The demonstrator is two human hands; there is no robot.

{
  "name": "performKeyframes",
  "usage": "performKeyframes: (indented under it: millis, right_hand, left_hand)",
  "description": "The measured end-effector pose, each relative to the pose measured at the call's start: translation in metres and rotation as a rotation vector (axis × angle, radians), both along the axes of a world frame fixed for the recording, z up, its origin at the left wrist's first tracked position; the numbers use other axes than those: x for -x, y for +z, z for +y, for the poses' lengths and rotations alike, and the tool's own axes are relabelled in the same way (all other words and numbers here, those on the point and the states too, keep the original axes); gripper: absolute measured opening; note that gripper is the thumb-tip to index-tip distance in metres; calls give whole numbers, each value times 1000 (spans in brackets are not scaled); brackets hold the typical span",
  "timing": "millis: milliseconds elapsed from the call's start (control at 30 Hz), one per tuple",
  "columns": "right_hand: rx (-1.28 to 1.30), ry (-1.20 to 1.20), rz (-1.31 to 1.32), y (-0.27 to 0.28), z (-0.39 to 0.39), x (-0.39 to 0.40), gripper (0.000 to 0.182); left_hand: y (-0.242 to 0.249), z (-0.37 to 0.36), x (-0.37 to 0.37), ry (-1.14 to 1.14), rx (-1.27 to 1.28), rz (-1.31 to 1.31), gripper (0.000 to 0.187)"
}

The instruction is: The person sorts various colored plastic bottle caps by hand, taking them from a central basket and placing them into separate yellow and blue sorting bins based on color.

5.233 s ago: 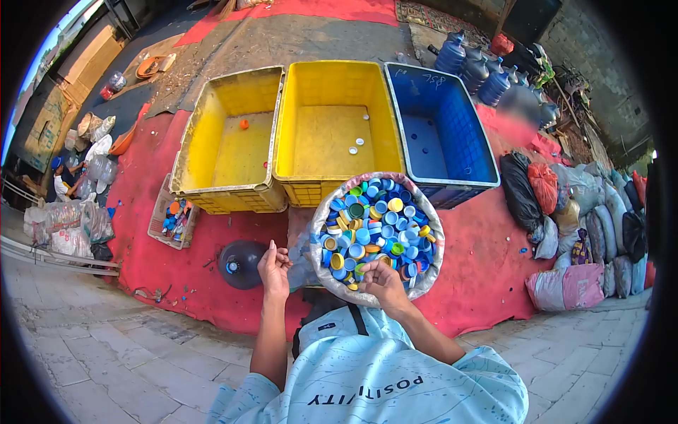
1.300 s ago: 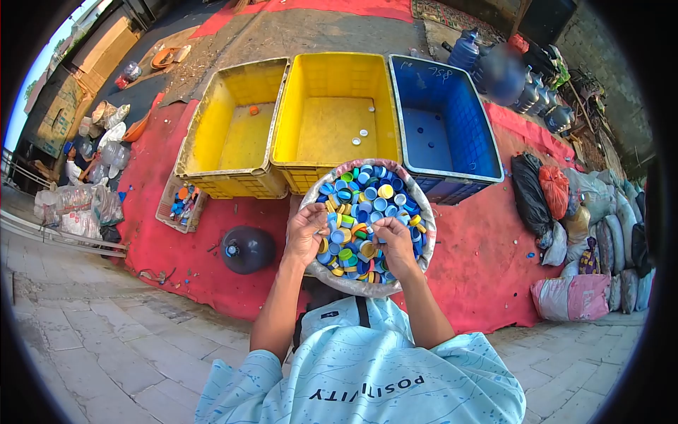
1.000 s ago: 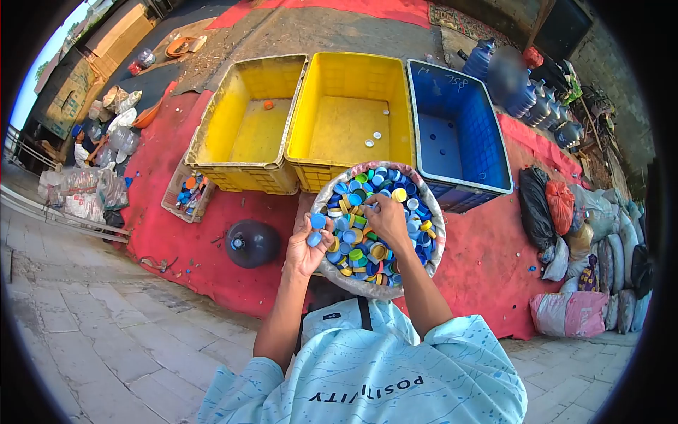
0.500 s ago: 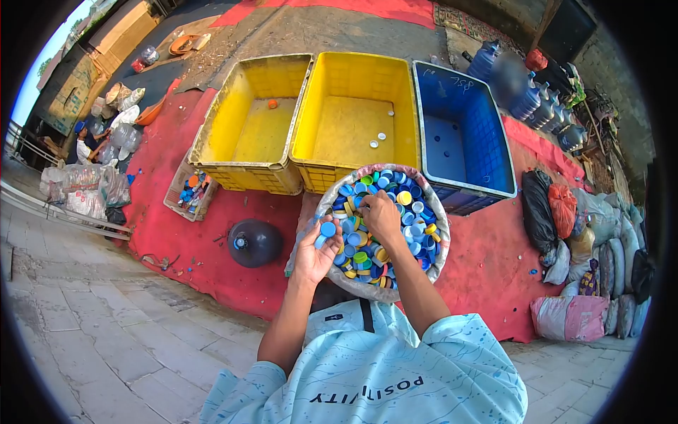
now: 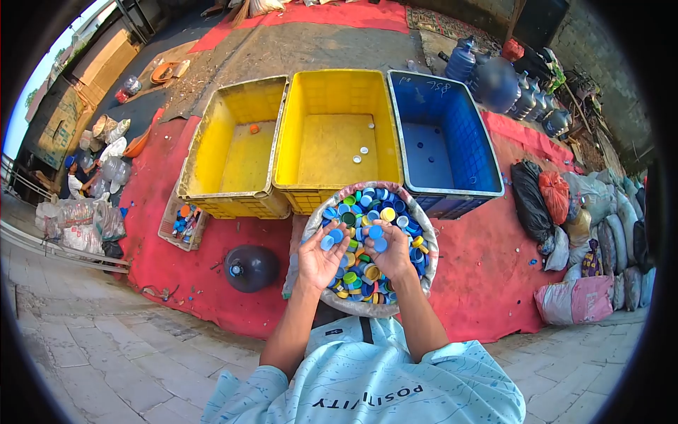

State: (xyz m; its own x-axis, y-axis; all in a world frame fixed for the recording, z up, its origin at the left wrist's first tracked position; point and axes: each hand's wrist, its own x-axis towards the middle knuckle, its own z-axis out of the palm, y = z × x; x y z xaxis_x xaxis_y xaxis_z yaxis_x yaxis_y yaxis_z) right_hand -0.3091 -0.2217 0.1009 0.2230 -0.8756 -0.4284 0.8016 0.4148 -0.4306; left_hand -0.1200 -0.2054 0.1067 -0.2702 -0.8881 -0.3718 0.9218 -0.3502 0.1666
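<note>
A round sack-lined container [image 5: 424, 291] full of mixed bottle caps [image 5: 367, 272] stands right in front of me. Over its left side, my left hand [image 5: 319, 260] is turned palm up, holding light blue bottle caps [image 5: 328, 242] at its fingers. My right hand [image 5: 393, 256] is above the middle of the pile, also holding blue bottle caps [image 5: 380, 244]. Beyond the pile are two yellow crates, the left one [image 5: 233, 205] with an orange cap [image 5: 254, 128] inside, the middle one [image 5: 339, 78] with a few white caps [image 5: 357, 159]. The blue crate [image 5: 452, 192] holds a few dark caps.
A dark round jug [image 5: 252, 269] lies on the red mat [image 5: 473, 283] at left, near a small crate [image 5: 167, 226] of mixed caps. Filled sacks [image 5: 575, 300] are piled at right, with water jugs [image 5: 460, 62] behind. Another person [image 5: 76, 180] sits far left among bags.
My right hand has come up out of the pile with blue caps in its fingers. My left hand has moved slightly right, closer to it. The camera view has shifted.
</note>
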Motion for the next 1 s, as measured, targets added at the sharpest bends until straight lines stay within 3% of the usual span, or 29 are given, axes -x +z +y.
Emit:
performKeyframes:
  millis: [100,267,300,367,433,533,633,667,733,800,1000]
  right_hand:
    - [-101,-60,19,16,-9,-7,29]
    - [-43,-169,20,23,-77,-24,17]
    - [56,-137,-69,-2,-104,-20,24]
    - [3,-170,-141,22,-135,-24,60]
    - [4,-220,-132,30,-153,-24,69]
    - [68,-260,-66,22,-139,-8,78]
    - [111,-332,100,29,-94,5,70]
    - [130,-316,138,30,-79,9,52]
    - [176,-289,215,25,-50,23,20]
    - [192,-285,257,3,-17,38,16]
    - [79,-285,428,-7,61,40,15]
  left_hand:
    - [2,-23,7,27,-54,-34,39]
    - [3,-109,16,33,-28,-102,43]
    - [10,-129,16,12,-1,-119,56]
    - [25,-162,13,18,23,-147,80]
    - [31,-177,8,66,7,-168,102]
    - [26,-163,-17,28,159,-331,116]
    - [22,-123,-35,43,113,-635,90]
    - [19,-108,-42,49,118,-736,82]
    - [5,-77,-53,120,97,-843,44]
    - [-4,-44,-58,142,92,-957,22]
    - [-29,34,-47,104,241,-1418,22]
